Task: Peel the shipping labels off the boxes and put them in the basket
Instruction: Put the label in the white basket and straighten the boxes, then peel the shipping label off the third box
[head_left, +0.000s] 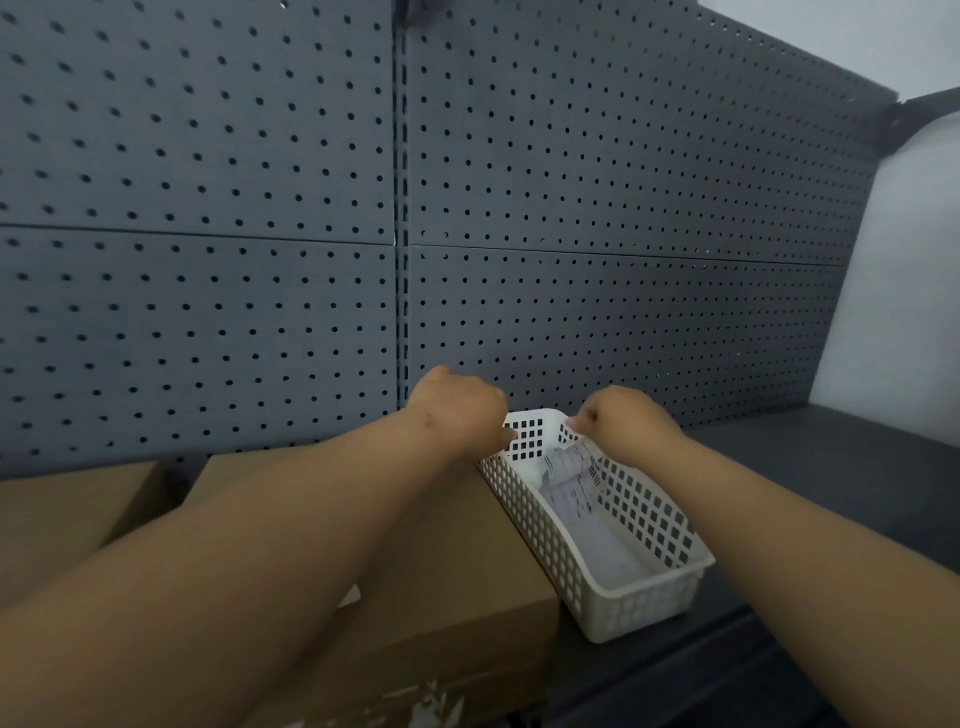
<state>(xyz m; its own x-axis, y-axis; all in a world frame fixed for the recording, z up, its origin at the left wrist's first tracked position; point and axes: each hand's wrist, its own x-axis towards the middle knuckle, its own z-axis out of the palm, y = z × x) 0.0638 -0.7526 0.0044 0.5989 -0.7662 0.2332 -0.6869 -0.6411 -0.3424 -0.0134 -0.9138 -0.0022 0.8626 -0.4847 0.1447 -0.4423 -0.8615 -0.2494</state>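
Two grey pegboard panels (467, 208) fill the view from 9 to 3 o'clock, standing behind a dark desk (831, 467) at 4 o'clock. Two cardboard boxes lie at 7 to 8 o'clock: the larger box (441, 571) touches the left wall of the basket, and its near face at 6 o'clock shows torn white paper residue (431, 701), apparently where a label was stripped; the second box (67, 519) sits just beside it at 8 o'clock. The white perforated basket (639, 603) rests on the desk at 5 o'clock, and a peeled shipping label (571, 478) lies inside it, toward its far end. The left hand (457, 410), at centre, is curled at the basket's far left corner, fingers apparently closed on the rim. The right hand (623, 415) is curled at the far right rim; its fingertips seem pinched together just above the label's upper edge, though whether they grip the label or the rim cannot be told.

Risks, as judged: the label's adhesive may cling to the fingers and ride back out as the right hand lifts; it may stick to the perforated wall and not settle; pulling on the far rim may tip or slide the light basket against the box.
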